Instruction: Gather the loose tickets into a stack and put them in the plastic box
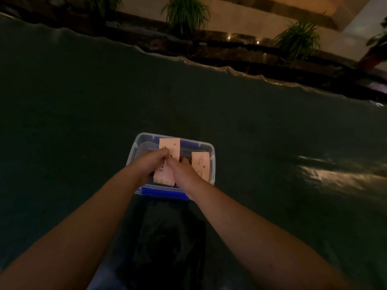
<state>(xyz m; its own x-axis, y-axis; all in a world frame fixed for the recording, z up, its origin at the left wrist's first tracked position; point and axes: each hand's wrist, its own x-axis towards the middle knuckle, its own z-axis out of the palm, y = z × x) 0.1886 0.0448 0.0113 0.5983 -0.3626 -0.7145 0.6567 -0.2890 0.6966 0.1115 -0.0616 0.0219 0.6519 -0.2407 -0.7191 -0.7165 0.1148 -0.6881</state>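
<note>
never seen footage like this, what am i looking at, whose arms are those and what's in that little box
There is no machine here. The one picture comes from a camera worn on a person's head, looking forward and down, so the two bare arms are the wearer's own. The wide lens bends the edges.

On a dark surface sits a clear plastic box with blue clips. Both hands are over it: the left hand and the right hand together pinch a stack of pink tickets, lowered into the box or just above it; I cannot tell which. A second pink ticket bundle leans along the box's right side. Potted plants line a ledge behind. The light is dim, so the print is unreadable.
</note>
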